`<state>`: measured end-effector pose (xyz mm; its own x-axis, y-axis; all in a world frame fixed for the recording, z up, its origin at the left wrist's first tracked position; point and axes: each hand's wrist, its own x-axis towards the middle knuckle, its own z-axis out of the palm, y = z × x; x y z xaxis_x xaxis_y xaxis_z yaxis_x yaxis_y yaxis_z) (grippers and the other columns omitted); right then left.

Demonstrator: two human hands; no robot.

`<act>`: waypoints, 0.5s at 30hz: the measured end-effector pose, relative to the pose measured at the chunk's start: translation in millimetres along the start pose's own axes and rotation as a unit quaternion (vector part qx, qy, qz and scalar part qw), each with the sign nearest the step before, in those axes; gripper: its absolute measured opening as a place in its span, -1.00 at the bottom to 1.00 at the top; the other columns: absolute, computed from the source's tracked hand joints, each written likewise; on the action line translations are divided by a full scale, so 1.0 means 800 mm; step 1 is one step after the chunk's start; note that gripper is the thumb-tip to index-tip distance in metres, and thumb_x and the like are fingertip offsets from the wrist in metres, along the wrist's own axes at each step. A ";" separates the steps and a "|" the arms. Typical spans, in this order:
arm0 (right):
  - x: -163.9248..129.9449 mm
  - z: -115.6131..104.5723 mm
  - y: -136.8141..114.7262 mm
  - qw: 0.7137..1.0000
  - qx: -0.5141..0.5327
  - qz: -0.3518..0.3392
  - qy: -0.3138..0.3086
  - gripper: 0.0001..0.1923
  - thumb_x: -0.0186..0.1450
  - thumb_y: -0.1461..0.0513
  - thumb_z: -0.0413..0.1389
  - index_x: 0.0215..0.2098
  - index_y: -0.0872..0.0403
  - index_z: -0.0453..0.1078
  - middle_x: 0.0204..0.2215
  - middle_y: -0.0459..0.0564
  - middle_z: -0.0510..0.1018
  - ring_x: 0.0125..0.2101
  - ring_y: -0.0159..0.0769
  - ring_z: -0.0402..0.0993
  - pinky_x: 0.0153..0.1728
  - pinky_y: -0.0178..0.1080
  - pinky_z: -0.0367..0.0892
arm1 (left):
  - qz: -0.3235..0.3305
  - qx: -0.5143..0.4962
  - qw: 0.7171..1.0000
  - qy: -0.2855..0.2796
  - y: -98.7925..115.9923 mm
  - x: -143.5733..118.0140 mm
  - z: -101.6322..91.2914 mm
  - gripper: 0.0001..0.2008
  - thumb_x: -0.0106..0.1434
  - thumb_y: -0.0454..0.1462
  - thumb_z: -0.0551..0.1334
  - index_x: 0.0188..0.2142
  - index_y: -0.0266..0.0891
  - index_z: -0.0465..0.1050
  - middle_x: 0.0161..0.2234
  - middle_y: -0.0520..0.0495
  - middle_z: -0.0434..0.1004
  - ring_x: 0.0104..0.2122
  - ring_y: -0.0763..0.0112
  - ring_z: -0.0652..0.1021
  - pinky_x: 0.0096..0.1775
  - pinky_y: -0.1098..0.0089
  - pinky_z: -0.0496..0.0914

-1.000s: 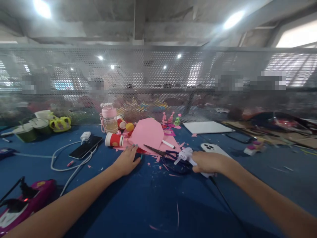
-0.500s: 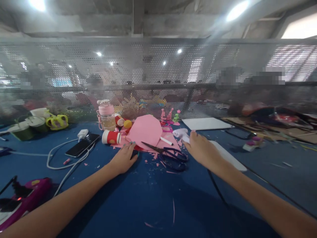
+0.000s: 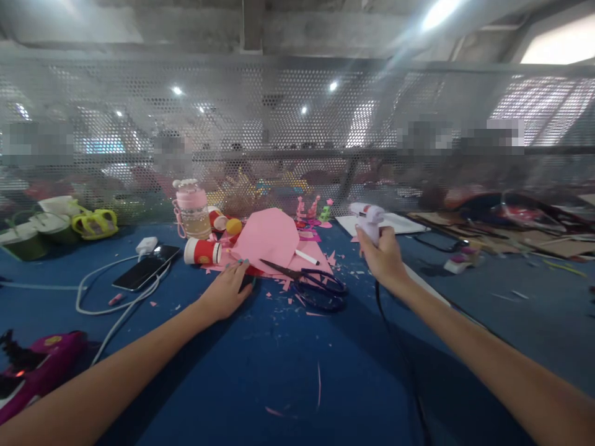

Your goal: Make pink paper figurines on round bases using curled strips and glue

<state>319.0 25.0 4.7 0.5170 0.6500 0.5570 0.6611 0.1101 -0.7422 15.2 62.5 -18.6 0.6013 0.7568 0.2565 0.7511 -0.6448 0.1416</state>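
My right hand [image 3: 382, 256] grips a white glue gun [image 3: 368, 218], held upright above the blue table [image 3: 279, 365]; its dark cord [image 3: 395, 347] runs down toward me. My left hand [image 3: 226, 290] rests flat on the table, its fingertips on the edge of a pink paper sheet [image 3: 270, 238]. Black-handled scissors [image 3: 310, 282] lie between the two hands, among pink paper scraps.
A red cup [image 3: 201, 251] lies on its side beside a pink-lidded bottle [image 3: 191, 210]. A phone [image 3: 145, 271] with a white cable and charger sits to the left, a magenta glue gun [image 3: 39, 365] at the near left. A perforated metal screen [image 3: 297, 136] walls off the far side.
My right hand has lifted the white glue gun off the table, carried it up and to the right, and turned it upright. My left hand has stayed on the pink paper.
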 end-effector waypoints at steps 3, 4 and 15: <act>-0.003 -0.001 0.004 0.984 -0.171 -0.038 -0.022 -0.80 0.14 0.12 0.00 -0.40 0.07 0.11 -0.49 0.10 0.42 -0.43 -0.11 0.40 -0.42 -0.18 0.23 | 0.002 0.009 1.000 -0.008 0.000 0.000 0.000 -0.52 0.19 -0.25 -0.02 0.08 -0.47 0.07 0.09 -0.38 0.20 0.11 0.11 0.21 0.08 0.08 0.14; -0.005 -0.001 0.005 0.971 -0.225 -0.062 -0.050 -0.81 0.16 0.15 -0.01 -0.36 0.11 0.14 -0.41 0.17 0.44 -0.38 -0.09 0.41 -0.38 -0.18 0.23 | 0.003 0.013 1.000 -0.008 0.000 -0.001 0.000 -0.52 0.19 -0.25 -0.02 0.08 -0.46 0.07 0.09 -0.37 0.20 0.11 0.12 0.21 0.09 0.08 0.14; -0.010 0.002 0.027 0.850 -0.468 -0.156 -0.183 -0.67 0.27 0.12 -0.11 -0.27 0.26 0.27 -0.34 0.24 0.43 -0.28 -0.08 0.36 -0.33 -0.20 0.21 | 0.006 0.019 1.000 -0.024 0.011 -0.005 -0.006 -0.48 0.19 -0.25 -0.02 0.12 -0.49 0.02 0.11 -0.39 0.17 0.11 0.13 0.22 0.11 0.18 0.10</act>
<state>328.1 23.7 -16.0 0.1463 0.9084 0.3918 0.9666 -0.2155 0.1386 18.3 53.1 -14.0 0.6217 0.7541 0.2118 0.7534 -0.6497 0.1018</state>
